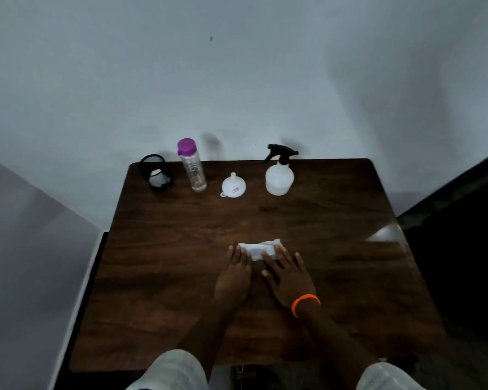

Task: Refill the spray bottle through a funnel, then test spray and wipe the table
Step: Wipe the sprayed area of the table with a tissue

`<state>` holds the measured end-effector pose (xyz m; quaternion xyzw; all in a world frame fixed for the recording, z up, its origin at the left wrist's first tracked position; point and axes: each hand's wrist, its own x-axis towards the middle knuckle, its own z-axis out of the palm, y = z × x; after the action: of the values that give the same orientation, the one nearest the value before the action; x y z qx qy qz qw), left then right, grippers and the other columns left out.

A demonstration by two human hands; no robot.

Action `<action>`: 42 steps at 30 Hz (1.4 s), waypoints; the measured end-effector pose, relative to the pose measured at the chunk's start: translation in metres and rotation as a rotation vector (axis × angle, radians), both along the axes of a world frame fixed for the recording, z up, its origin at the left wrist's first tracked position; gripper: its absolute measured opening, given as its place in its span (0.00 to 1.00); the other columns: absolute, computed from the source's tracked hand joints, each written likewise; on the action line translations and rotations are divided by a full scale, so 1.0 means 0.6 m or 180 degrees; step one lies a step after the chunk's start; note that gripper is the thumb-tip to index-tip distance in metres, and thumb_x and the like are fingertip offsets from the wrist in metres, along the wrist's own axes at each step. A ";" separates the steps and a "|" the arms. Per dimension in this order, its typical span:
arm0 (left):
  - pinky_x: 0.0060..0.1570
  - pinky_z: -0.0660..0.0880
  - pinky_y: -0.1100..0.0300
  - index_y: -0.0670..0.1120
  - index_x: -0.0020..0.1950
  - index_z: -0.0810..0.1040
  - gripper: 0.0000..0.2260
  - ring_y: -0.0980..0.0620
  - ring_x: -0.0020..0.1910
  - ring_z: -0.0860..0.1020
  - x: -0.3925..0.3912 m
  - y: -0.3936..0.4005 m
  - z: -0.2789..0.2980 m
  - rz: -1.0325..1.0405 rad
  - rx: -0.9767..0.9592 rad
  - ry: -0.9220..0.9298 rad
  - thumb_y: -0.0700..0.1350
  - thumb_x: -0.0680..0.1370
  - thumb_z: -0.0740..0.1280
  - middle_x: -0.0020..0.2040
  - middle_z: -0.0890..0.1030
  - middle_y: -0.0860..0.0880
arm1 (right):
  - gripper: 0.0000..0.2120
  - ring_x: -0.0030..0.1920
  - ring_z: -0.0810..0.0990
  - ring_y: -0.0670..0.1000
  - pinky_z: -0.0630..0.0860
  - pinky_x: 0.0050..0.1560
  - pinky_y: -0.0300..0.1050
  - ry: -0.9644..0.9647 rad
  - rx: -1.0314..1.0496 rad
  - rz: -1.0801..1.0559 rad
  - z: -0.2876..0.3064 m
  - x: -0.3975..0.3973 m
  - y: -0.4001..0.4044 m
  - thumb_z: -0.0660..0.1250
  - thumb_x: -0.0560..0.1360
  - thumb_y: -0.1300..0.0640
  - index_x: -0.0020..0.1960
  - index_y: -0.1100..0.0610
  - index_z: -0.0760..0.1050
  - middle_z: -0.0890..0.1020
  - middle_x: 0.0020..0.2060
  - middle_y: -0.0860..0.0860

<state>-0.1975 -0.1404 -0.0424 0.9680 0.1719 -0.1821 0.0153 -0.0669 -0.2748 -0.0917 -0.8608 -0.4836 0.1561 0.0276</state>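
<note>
Dim room, pale wall behind; dark wood-grain table [181, 277] fills the lower view, a glare patch near its right edge.

Both hands lie flat near the table's middle, fingers straight. Left hand [234, 273]: fingertips on the left end of a white folded cloth [258, 249], palm down on the wood. Right hand [289, 277]: fingers spread, the first ones pressing the cloth's right part. Neither hand curls round it; they press, not pinch. Orange band [304, 302] on the right wrist.

Cloth lies flat on the table, well apart from the items at the far edge.

Far row, left to right: black mesh holder [156, 173] with something white inside, too dim to identify; clear bottle [194, 170] with purple cap, upright, little liquid visible at the bottom; white funnel [233, 185] resting wide mouth down, spout up, a small sticker on it; spray bottle [279, 177], translucent white with black trigger head, upright, just right of the funnel but not touching it.

Light-coloured knees at the bottom edge.
</note>
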 end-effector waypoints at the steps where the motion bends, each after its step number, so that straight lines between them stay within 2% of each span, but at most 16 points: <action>1: 0.77 0.36 0.42 0.34 0.79 0.52 0.28 0.36 0.80 0.48 0.019 -0.023 0.003 -0.0124 -0.0016 -0.0014 0.47 0.83 0.53 0.79 0.54 0.33 | 0.28 0.80 0.52 0.49 0.42 0.76 0.53 -0.0003 -0.0047 -0.0107 0.004 0.013 -0.029 0.49 0.80 0.36 0.79 0.38 0.55 0.57 0.80 0.51; 4: 0.77 0.37 0.41 0.33 0.78 0.55 0.27 0.35 0.79 0.51 0.060 -0.084 0.002 -0.0364 -0.0011 -0.0013 0.47 0.83 0.50 0.78 0.57 0.31 | 0.30 0.79 0.43 0.47 0.37 0.76 0.51 0.0068 -0.0095 -0.0415 0.008 0.033 -0.109 0.41 0.78 0.34 0.79 0.36 0.48 0.48 0.81 0.49; 7: 0.73 0.33 0.40 0.34 0.77 0.59 0.30 0.35 0.78 0.55 0.063 -0.126 -0.018 -0.0452 0.0097 -0.0112 0.48 0.79 0.43 0.77 0.61 0.32 | 0.30 0.80 0.41 0.47 0.38 0.78 0.51 0.0132 -0.0101 -0.0601 0.018 0.017 -0.157 0.38 0.77 0.33 0.78 0.35 0.43 0.45 0.80 0.48; 9: 0.75 0.34 0.40 0.35 0.78 0.57 0.29 0.37 0.79 0.53 0.048 -0.136 -0.024 -0.0437 0.0017 -0.0094 0.49 0.81 0.45 0.78 0.58 0.34 | 0.29 0.80 0.38 0.48 0.37 0.78 0.51 0.0214 -0.0123 -0.0680 0.017 -0.005 -0.167 0.38 0.78 0.34 0.79 0.35 0.41 0.42 0.80 0.47; 15: 0.77 0.38 0.41 0.37 0.78 0.57 0.28 0.40 0.80 0.52 -0.048 -0.103 -0.027 -0.0228 0.0021 -0.0164 0.50 0.82 0.47 0.79 0.59 0.37 | 0.29 0.80 0.43 0.51 0.36 0.77 0.51 0.0377 -0.0135 -0.0508 0.017 -0.098 -0.121 0.47 0.80 0.35 0.80 0.38 0.47 0.49 0.81 0.53; 18: 0.77 0.35 0.41 0.38 0.79 0.57 0.28 0.40 0.80 0.52 -0.118 -0.069 -0.028 0.0139 -0.0048 -0.0178 0.50 0.81 0.47 0.79 0.58 0.38 | 0.29 0.80 0.53 0.53 0.46 0.77 0.54 0.0428 -0.0192 -0.0226 0.018 -0.142 -0.077 0.54 0.80 0.37 0.79 0.41 0.56 0.60 0.79 0.55; 20: 0.78 0.40 0.42 0.40 0.79 0.60 0.28 0.42 0.80 0.53 -0.147 -0.057 -0.026 0.0339 -0.0117 -0.0166 0.52 0.81 0.52 0.79 0.60 0.39 | 0.28 0.79 0.58 0.55 0.51 0.75 0.56 0.0497 -0.0129 -0.0031 0.017 -0.155 -0.064 0.56 0.79 0.38 0.78 0.43 0.61 0.63 0.78 0.55; 22: 0.77 0.42 0.45 0.39 0.72 0.72 0.27 0.42 0.75 0.66 -0.241 -0.027 0.002 0.0839 -0.0308 -0.0097 0.52 0.78 0.56 0.73 0.72 0.38 | 0.27 0.79 0.58 0.55 0.52 0.75 0.55 0.0705 -0.0088 0.0654 0.039 -0.220 -0.007 0.55 0.79 0.38 0.77 0.43 0.64 0.63 0.78 0.55; 24: 0.77 0.43 0.50 0.38 0.59 0.83 0.25 0.42 0.63 0.80 -0.265 -0.020 0.001 0.0975 -0.0397 -0.0151 0.51 0.72 0.57 0.59 0.83 0.39 | 0.27 0.80 0.53 0.52 0.51 0.78 0.53 0.0858 -0.0108 0.0872 0.045 -0.223 0.010 0.53 0.80 0.38 0.77 0.44 0.64 0.58 0.80 0.52; 26: 0.76 0.45 0.52 0.38 0.53 0.85 0.24 0.42 0.57 0.83 -0.294 -0.013 -0.009 0.1155 -0.0319 -0.0208 0.49 0.71 0.56 0.55 0.85 0.39 | 0.25 0.80 0.55 0.50 0.49 0.79 0.51 0.1110 -0.0014 0.0942 0.052 -0.228 0.034 0.55 0.81 0.41 0.75 0.46 0.67 0.59 0.80 0.50; 29: 0.75 0.54 0.51 0.42 0.54 0.86 0.23 0.43 0.60 0.82 -0.329 -0.013 -0.006 0.1433 -0.0374 -0.0290 0.48 0.72 0.55 0.56 0.85 0.42 | 0.18 0.71 0.73 0.53 0.64 0.75 0.50 0.1483 0.0425 0.0428 0.066 -0.242 0.054 0.65 0.78 0.51 0.67 0.54 0.78 0.75 0.71 0.53; 31: 0.75 0.61 0.51 0.46 0.59 0.84 0.20 0.45 0.67 0.77 -0.329 -0.007 0.006 0.1612 -0.0658 -0.0226 0.49 0.75 0.58 0.60 0.83 0.46 | 0.16 0.65 0.78 0.58 0.70 0.71 0.49 0.1504 0.0652 -0.0164 0.075 -0.247 0.069 0.66 0.75 0.57 0.60 0.58 0.82 0.81 0.63 0.57; 35: 0.69 0.69 0.53 0.46 0.69 0.76 0.18 0.45 0.67 0.76 -0.297 -0.001 0.028 0.2372 -0.1028 -0.0791 0.44 0.79 0.64 0.66 0.79 0.44 | 0.16 0.63 0.78 0.59 0.70 0.67 0.46 0.1552 0.0467 -0.0668 0.088 -0.245 0.102 0.67 0.75 0.63 0.62 0.61 0.80 0.80 0.62 0.59; 38: 0.64 0.73 0.51 0.46 0.72 0.72 0.21 0.40 0.65 0.76 -0.256 0.002 0.044 0.2975 -0.1386 -0.0967 0.41 0.78 0.65 0.67 0.77 0.41 | 0.22 0.68 0.73 0.60 0.66 0.70 0.46 0.1574 0.0290 -0.0625 0.084 -0.242 0.121 0.65 0.76 0.62 0.70 0.61 0.74 0.76 0.67 0.60; 41: 0.57 0.72 0.66 0.44 0.67 0.78 0.16 0.44 0.62 0.79 -0.221 0.008 0.072 0.4152 -0.1734 -0.1003 0.41 0.79 0.64 0.62 0.80 0.41 | 0.21 0.68 0.74 0.60 0.66 0.70 0.46 0.1722 0.0106 -0.0563 0.075 -0.249 0.134 0.66 0.76 0.60 0.69 0.61 0.74 0.76 0.67 0.60; 42: 0.58 0.72 0.66 0.44 0.65 0.80 0.15 0.47 0.61 0.79 -0.223 0.005 0.074 0.4315 -0.1606 -0.1172 0.43 0.80 0.63 0.61 0.82 0.42 | 0.19 0.65 0.76 0.59 0.69 0.68 0.46 0.1835 0.0116 -0.0563 0.073 -0.253 0.138 0.67 0.76 0.58 0.66 0.60 0.77 0.79 0.64 0.59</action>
<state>-0.3313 -0.1374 0.0017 0.6316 0.6788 -0.0015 0.3745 -0.2190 -0.1923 -0.0480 -0.8191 -0.3818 0.3823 0.1927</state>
